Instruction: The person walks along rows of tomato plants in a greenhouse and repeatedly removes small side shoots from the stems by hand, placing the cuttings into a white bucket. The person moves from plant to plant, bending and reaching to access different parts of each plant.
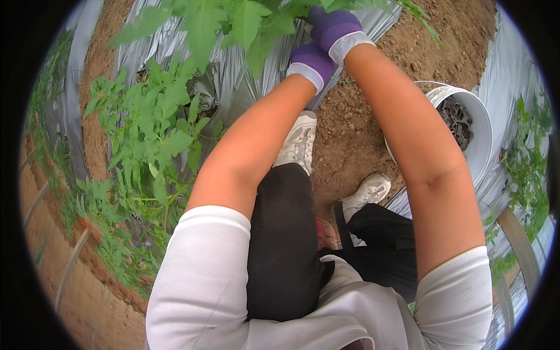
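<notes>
Both of my hands wear purple gloves with whitish cuffs and reach out to the top of the view, close together. My left hand (311, 61) is low beside the stem side of a leafy tomato plant (236, 22); its fingers are hidden. Just above and to the right, my right hand (334, 26) is partly under the leaves, its fingertips also hidden. Whether either hand grips anything cannot be seen. Silvery plastic mulch film (236, 83) lies beneath the plant and the hands.
A white bucket (481, 135) holding many small dark clips or similar pieces stands right of my right forearm. Another tomato plant (153, 127) grows at the left. Bare soil (345, 127) runs between film-covered beds, with my white shoes (297, 144) on it.
</notes>
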The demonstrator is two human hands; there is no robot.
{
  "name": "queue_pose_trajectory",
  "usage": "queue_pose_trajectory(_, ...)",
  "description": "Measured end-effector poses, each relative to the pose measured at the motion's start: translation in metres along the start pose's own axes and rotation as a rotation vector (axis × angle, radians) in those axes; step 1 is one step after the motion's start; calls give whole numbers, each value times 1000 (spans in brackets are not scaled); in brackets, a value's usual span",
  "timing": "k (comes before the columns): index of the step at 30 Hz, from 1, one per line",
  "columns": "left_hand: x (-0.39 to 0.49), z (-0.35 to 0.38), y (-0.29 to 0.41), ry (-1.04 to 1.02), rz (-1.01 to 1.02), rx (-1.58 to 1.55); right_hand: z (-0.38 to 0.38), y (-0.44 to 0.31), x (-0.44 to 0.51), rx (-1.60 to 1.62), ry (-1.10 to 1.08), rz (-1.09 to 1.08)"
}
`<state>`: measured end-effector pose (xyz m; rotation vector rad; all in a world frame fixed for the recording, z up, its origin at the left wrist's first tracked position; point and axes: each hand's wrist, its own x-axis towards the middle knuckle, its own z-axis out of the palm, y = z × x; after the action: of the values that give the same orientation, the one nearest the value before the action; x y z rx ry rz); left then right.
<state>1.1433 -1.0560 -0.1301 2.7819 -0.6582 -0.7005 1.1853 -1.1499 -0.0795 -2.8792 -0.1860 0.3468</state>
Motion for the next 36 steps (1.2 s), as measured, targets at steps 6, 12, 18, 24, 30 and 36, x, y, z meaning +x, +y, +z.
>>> queue_pose_trajectory(6, -23, -10, 0, 112, -75, -256, -8, -8, 14, 33, 31, -93)
queue_pose_trajectory(12, -38, -28, -6, 147, -102, -313, -21, -18, 13, -32, 25, -9)
queue_pose_trajectory(18, -78, -63, -4, 676, -86, -564, -73, -13, -44, 180, 200, -35)
queue_pose_trajectory(24, -55, -78, 4, 985, -19, -688, -151, -32, -102, 476, 82, 153)
queue_pose_trajectory(30, -24, -81, 6, 938, -104, -1096, -214, -70, -86, 676, 833, -101)
queue_pose_trajectory(36, 5, -79, 14, 714, -232, -673, -231, -87, -49, 897, 542, -210)
